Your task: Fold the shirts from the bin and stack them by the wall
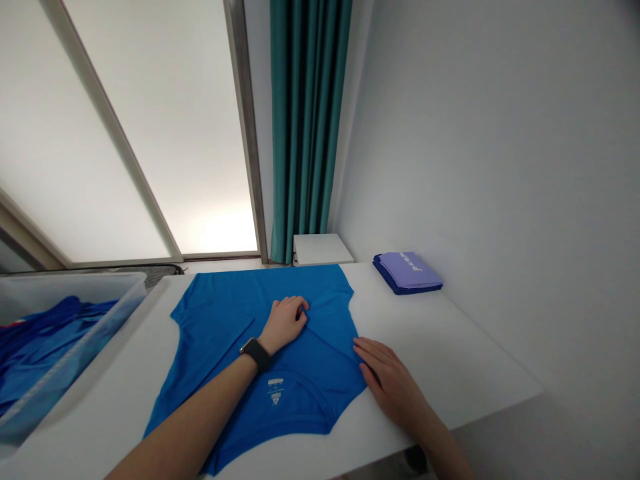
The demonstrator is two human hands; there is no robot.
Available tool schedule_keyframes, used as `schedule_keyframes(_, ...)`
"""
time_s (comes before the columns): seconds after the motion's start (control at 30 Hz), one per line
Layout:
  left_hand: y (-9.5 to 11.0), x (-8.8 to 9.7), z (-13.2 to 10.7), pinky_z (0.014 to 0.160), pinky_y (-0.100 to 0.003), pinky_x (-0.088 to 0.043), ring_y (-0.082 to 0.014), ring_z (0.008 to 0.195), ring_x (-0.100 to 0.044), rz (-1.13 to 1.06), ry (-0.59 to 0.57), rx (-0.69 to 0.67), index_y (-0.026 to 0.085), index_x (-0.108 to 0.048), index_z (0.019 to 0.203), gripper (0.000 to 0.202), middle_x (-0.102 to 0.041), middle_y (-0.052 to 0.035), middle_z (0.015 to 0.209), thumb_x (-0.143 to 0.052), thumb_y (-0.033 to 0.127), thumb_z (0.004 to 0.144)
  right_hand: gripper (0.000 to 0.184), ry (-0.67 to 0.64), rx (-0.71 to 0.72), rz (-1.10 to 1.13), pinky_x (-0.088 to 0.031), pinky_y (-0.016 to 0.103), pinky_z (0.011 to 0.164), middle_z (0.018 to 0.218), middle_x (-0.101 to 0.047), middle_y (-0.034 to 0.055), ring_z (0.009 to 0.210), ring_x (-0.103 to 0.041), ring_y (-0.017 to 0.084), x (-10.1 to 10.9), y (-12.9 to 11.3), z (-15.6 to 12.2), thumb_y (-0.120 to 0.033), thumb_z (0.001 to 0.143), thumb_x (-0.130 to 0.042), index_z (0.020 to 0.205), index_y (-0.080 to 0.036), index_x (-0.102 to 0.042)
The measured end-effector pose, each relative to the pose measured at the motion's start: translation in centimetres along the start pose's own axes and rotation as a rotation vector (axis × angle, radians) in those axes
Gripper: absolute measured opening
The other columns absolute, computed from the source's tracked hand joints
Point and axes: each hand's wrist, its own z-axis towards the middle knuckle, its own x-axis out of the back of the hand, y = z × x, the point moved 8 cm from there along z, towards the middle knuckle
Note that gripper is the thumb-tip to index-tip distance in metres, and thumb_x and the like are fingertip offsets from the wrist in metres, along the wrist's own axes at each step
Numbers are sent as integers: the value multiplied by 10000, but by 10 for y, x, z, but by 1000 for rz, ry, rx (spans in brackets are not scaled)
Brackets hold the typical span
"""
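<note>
Head view: one left hand [286,321] rests curled fingers on one blue shirt [310,355], pinching or not I cannot tell; one right hand [387,377], fingers extended, touches its right edge; the shirt covers one white table's [425,343] left part, one folded purple bundle [410,270] far right, one bin [67,370] left

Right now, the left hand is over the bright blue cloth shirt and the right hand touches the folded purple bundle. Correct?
Not quite: the head view shows the right hand at the edge of the bright blue cloth shirt, apart from the folded purple bundle. The left hand is indeed over the shirt.
</note>
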Motion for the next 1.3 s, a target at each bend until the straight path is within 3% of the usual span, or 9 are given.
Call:
schedule_keyframes(0.1, -3, 0, 3, 792, -361, -366, -222, 845, -597, -29, -2, 16, 212, -617, 920, 177, -655, -26, 830, -464, 182, 836, 375, 1, -6, 8, -477, 470, 1037, 1329, -610, 85, 1226, -561, 245, 0, 3, 0, -211, 950, -467, 1300, -229, -601)
schedule_keyframes(0.2, -5, 15, 7, 759, -336, -397, -206, 807, -601, -138, -2, 23, 199, -626, 931, 184, -655, -32, 835, -460, 213, 853, 400, 9, -11, 26, -476, 459, 1040, 1346, -596, 86, 1242, -548, 239, 1, 5, 0, -223, 957, -455, 1344, -225, -557)
schedule_keyframes(0.33, -11, 65, 7, 661, -290, -421, -181, 736, -581, -311, 90, 32, 185, -625, 980, 236, -639, -27, 822, -447, 306, 883, 379, 40, -10, 49, -475, 463, 1037, 1348, -592, 88, 1239, -549, 241, 2, 9, -1, -244, 964, -448, 1325, -237, -566)
schedule_keyframes(0.47, -31, 117, -10, 669, -284, -433, -174, 735, -575, -351, 155, 44, 188, -632, 989, 254, -633, -9, 792, -484, 354, 868, 363, 47, 15, 75, -469, 462, 1037, 1351, -588, 93, 1243, -544, 240, 0, 11, 3, -263, 972, -433, 1302, -241, -580)
schedule_keyframes(0.6, -69, 142, -41, 674, -290, -455, -177, 730, -582, -361, 217, 140, 177, -622, 977, 280, -635, -14, 789, -488, 394, 861, 365, -16, 73, 97, -441, 457, 1054, 1342, -596, 82, 1255, -530, 230, -4, 9, 24, -255, 980, -413, 1309, -243, -571)
schedule_keyframes(0.8, -109, 124, -76, 637, -283, -431, -179, 693, -573, -238, 231, 207, 184, -625, 956, 302, -628, -8, 744, -447, 416, 879, 351, -135, 131, 141, -410, 450, 1052, 1252, -650, 83, 1203, -558, 231, -15, -1, 90, -241, 978, -386, 1242, -220, -616)
schedule_keyframes(1.0, -106, 101, -84, 701, -322, -417, -201, 710, -585, -13, 124, 124, 200, -636, 933, 280, -650, -28, 747, -405, 355, 905, 342, -191, 51, -37, -425, 380, 958, 1178, -660, 96, 1103, -577, 227, -42, 14, 157, -203, 955, -401, 1203, -193, -636)
schedule_keyframes(1.17, -98, 90, -85, 813, -369, -407, -221, 806, -610, 81, 43, 51, 215, -632, 969, 272, -689, -52, 863, -386, 323, 932, 351, -68, -233, -326, -388, 379, 927, 1182, -632, 127, 1108, -542, 262, -52, 62, 163, -236, 973, -405, 1261, -156, -589)
schedule_keyframes(1.3, -94, 87, -86, 815, -377, -396, -222, 816, -620, 110, 27, 42, 215, -629, 976, 282, -689, -49, 876, -369, 319, 942, 290, -73, -322, -368, -381, 366, 881, 1130, -638, 119, 1078, -540, 261, -59, 84, 154, -294, 976, -423, 1118, -169, -642)
